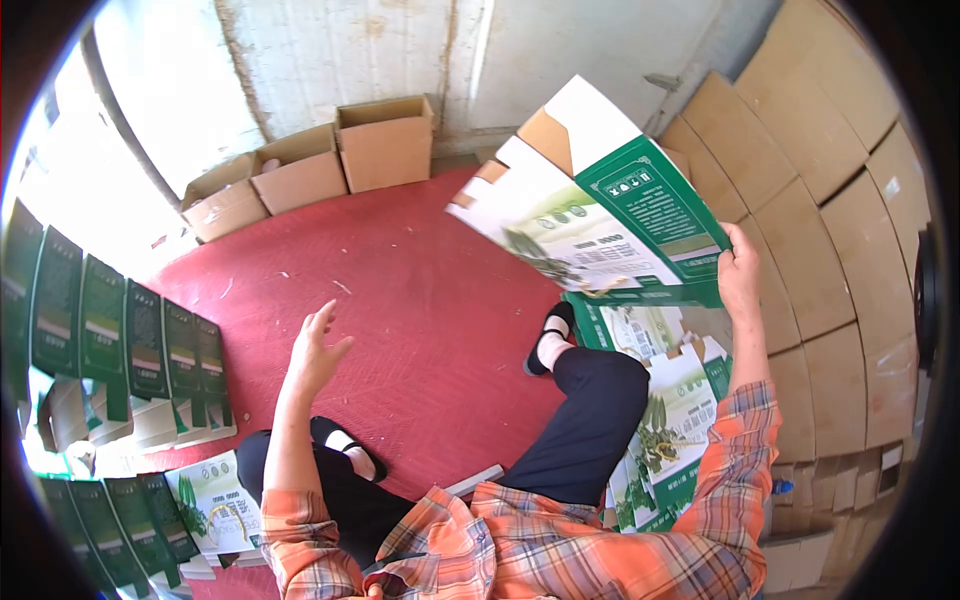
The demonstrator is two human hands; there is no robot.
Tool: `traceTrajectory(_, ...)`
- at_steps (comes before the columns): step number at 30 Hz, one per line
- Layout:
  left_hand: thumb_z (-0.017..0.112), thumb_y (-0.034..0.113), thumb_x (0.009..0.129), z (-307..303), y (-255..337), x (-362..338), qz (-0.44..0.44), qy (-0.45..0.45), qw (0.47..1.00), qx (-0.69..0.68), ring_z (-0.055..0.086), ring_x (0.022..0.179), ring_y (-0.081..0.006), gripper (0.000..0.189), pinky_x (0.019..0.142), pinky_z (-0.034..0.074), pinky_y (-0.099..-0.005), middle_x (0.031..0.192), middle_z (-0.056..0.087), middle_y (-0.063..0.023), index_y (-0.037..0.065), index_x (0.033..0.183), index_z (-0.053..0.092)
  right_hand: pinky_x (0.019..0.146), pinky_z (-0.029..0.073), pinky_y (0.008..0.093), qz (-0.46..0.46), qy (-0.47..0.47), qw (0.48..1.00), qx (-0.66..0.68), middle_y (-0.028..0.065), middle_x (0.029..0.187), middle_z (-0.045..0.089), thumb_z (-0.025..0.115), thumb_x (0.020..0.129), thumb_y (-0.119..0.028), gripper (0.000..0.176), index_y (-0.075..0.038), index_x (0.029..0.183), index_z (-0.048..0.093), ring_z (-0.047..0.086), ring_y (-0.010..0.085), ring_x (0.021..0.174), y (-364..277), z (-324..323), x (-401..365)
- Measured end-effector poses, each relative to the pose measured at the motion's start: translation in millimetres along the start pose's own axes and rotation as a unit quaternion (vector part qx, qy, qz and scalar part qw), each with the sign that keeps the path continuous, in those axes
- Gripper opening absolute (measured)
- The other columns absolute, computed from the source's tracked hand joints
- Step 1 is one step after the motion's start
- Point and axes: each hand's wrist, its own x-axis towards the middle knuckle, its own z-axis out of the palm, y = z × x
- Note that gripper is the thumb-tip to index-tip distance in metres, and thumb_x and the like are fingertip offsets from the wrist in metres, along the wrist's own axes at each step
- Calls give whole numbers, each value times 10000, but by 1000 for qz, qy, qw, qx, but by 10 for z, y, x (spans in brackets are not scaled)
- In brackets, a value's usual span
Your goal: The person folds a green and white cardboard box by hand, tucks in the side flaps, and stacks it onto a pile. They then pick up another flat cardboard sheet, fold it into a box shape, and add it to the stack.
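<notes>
A green and white printed carton (640,200) with open flaps is held up at the upper right. My right hand (740,270) grips its lower right edge. My left hand (318,352) is over the red floor left of centre, fingers apart, holding nothing. Beside my right leg lies a pile of similar flat printed cartons (675,410). The held carton is above that pile and tilted.
Three open brown boxes (385,150) line the back wall. Rows of green cartons (105,315) stand on the left, with more at the lower left. Stacked brown boxes (810,230) fill the right side. Red covering (430,280) lies on the floor.
</notes>
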Motion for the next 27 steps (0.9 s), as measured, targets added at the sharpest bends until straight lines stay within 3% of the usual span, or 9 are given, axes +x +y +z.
traceTrajectory(1,756,162,782,-44,-29,24,-29,-11,999,-32,525,1191,-304,775,987,454,-414,1310,515,-191,90,1449,369,742,472,266,-7,-6,996,83,51,912,666,371,786,97,376,1,1045,626,599,136,838,-55,145,7)
traceTrajectory(5,814,251,752,-235,-35,45,-148,135,950,-241,375,1345,-336,994,1043,409,-469,1473,363,-188,111,1521,198,665,459,215,71,-55,951,295,-24,837,634,410,790,95,323,-21,955,662,542,44,755,-174,726,13)
traceTrajectory(9,826,217,741,-488,-224,-23,-132,191,878,-420,421,1307,-299,1003,1012,435,-444,1427,418,-178,77,1513,201,691,463,216,149,-75,911,377,-7,867,659,412,776,107,354,-31,969,675,580,63,778,-243,1354,-133)
traceTrajectory(13,749,32,792,-602,-279,-163,-28,168,816,-552,650,880,-163,241,860,501,-318,946,694,-56,35,1010,645,796,478,266,185,-106,923,320,44,945,672,410,766,112,374,-7,1031,646,610,127,861,158,2039,-467)
traceTrajectory(15,743,29,797,-547,-217,-224,-33,172,820,-545,648,876,-159,235,848,502,-316,945,694,-56,32,1013,649,845,473,282,187,-123,944,243,64,990,667,419,762,112,389,4,1076,621,612,148,909,257,2254,-554)
traceTrajectory(17,724,16,810,-438,-202,-271,-46,181,840,-509,636,843,-138,188,814,495,-297,914,695,-42,30,989,668,893,446,278,161,-140,906,365,51,1085,629,472,803,102,441,-6,1228,515,604,166,980,176,2465,-678)
traceTrajectory(21,717,17,816,-303,-166,-310,-50,161,893,-417,611,818,-104,144,787,478,-272,885,687,-21,39,954,681,1003,392,334,144,-154,897,388,133,1269,529,694,853,-123,637,16,1367,344,496,216,1202,-217,2470,-637)
traceTrajectory(23,716,20,818,-253,-120,-361,-57,143,890,-430,605,813,-98,128,777,474,-266,879,683,-15,40,939,681,1042,367,375,160,-99,932,310,178,1295,477,817,736,-187,876,37,1403,297,463,261,1231,-307,2491,-625)
traceTrajectory(27,715,43,825,-323,-126,-414,-82,66,909,-402,582,801,-75,72,724,452,-239,858,668,8,49,890,686,1067,350,403,148,-116,954,233,245,1379,360,843,694,-232,1042,59,1450,189,394,327,1291,-230,2658,-601)
